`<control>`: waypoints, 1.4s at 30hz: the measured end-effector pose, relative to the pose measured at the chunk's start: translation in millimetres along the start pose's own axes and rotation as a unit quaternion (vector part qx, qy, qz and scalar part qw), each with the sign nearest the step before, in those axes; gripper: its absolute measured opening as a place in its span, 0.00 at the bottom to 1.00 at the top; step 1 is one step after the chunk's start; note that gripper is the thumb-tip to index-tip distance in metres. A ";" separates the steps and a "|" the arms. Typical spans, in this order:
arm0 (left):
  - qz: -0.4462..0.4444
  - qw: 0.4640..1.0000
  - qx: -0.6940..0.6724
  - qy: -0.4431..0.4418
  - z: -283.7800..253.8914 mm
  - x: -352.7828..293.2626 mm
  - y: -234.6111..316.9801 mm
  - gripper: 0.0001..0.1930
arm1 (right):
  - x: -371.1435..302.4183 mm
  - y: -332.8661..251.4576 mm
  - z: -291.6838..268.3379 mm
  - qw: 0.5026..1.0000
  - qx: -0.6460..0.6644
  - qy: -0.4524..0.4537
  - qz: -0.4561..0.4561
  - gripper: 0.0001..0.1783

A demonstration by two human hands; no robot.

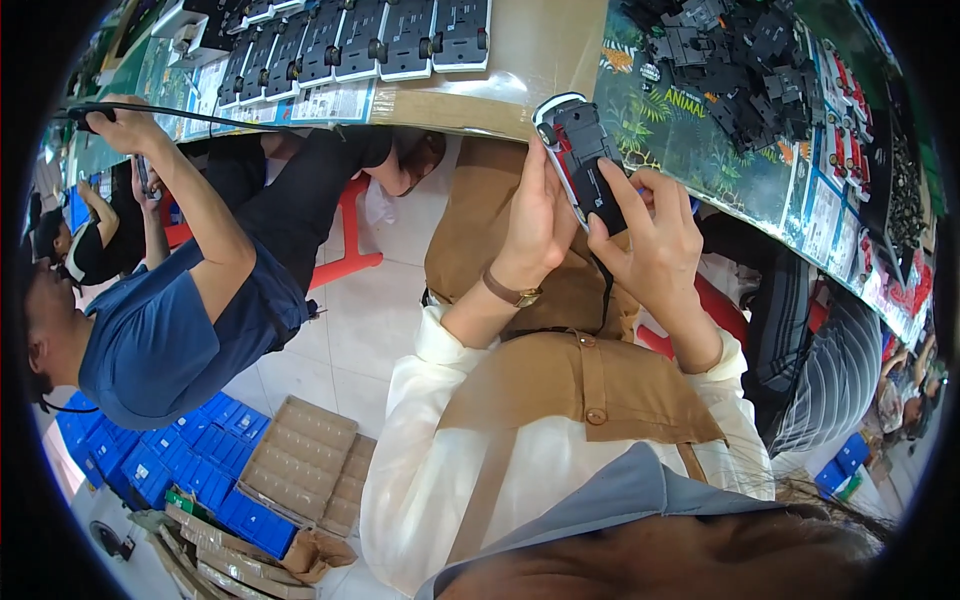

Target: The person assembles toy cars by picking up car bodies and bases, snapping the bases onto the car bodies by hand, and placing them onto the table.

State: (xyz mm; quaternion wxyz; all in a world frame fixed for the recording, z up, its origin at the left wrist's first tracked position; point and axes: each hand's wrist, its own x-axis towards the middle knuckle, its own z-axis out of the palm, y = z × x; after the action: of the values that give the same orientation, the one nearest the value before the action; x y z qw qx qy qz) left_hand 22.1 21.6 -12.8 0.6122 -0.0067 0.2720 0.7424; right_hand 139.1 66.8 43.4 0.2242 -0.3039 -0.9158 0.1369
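Observation:
A toy car, underside up, is held over the table's near edge; its black base sits against a white and red body shell. My left hand is wrapped along the car's left side, with the thumb against the shell. My right hand is closed on the right side, its fingers on the black base. Beyond my hands, to the right, lies a heap of black car bases. Toward the far left, several upturned toy cars stand in a row, black undersides showing.
Red and white car shells lie at the right, beside a dark tray of small parts. A co-worker in a blue shirt sits left, holding a corded tool. Blue bins and cardboard trays occupy the floor at lower left.

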 end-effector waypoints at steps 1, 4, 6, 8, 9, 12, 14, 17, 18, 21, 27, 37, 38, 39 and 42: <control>0.000 1.000 -0.004 0.003 -0.2 0.2 -0.9 0.29 | 0.8 0.1 -0.1 1.000 0.001 -0.001 0.000 0.29; 0.013 1.000 0.015 0.003 0.8 -0.1 -1.6 0.29 | 2.6 1.4 -1.0 1.000 0.006 -0.027 -0.004 0.29; 0.018 1.000 0.019 0.000 1.3 -0.7 -0.7 0.29 | 3.3 2.3 -3.0 0.999 -0.012 -0.037 -0.013 0.29; 0.022 1.000 0.022 -0.004 0.6 -1.1 -1.4 0.29 | 5.6 5.2 -5.3 0.999 -0.009 -0.037 -0.023 0.29; 0.024 0.999 0.019 -0.008 -1.4 -1.2 -2.8 0.26 | 6.0 6.4 -5.8 0.999 -0.005 -0.036 -0.034 0.28; 0.040 0.997 0.063 -0.017 -1.2 -2.3 -3.8 0.20 | 5.2 7.3 -7.8 0.998 -0.008 -0.043 -0.035 0.27; 0.053 0.992 0.109 -0.022 4.3 -3.9 -2.4 0.18 | 1.9 4.7 -8.1 0.999 0.008 -0.051 -0.015 0.26; 0.054 0.995 0.080 -0.009 11.3 -6.7 -0.8 0.17 | -4.4 3.5 -2.9 0.999 0.028 -0.039 0.003 0.23; 0.047 0.995 0.086 -0.012 11.5 -7.6 -0.6 0.17 | -6.4 3.0 -1.6 0.999 0.030 -0.016 0.003 0.22; 0.043 0.994 0.102 -0.013 9.4 -7.0 -2.3 0.17 | -4.9 6.8 -2.5 0.998 0.059 -0.001 0.008 0.21; 0.048 0.991 0.128 -0.010 7.7 -8.9 -5.6 0.16 | 1.0 16.7 10.1 0.943 0.263 -0.008 0.202 0.18; 0.075 0.984 0.163 0.019 1.4 -11.3 -8.3 0.15 | -14.6 15.1 30.2 0.845 0.461 -0.043 0.269 0.22; 0.074 0.984 0.163 0.020 2.5 -12.0 -7.2 0.15 | -14.0 12.2 28.1 0.864 0.425 -0.041 0.266 0.22; 0.062 0.987 0.146 0.019 5.9 -12.7 -4.9 0.14 | -12.6 9.4 27.2 0.864 0.424 -0.041 0.268 0.22; 0.069 0.990 0.121 0.005 9.7 -11.5 1.5 0.13 | -7.9 6.6 26.3 0.937 0.285 0.024 0.202 0.22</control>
State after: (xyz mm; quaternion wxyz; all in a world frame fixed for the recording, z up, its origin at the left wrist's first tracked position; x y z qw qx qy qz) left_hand 26.7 15.0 0.1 0.5547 0.0823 0.3624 0.7445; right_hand 135.0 64.0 15.6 0.2913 -0.4086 -0.7521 0.4273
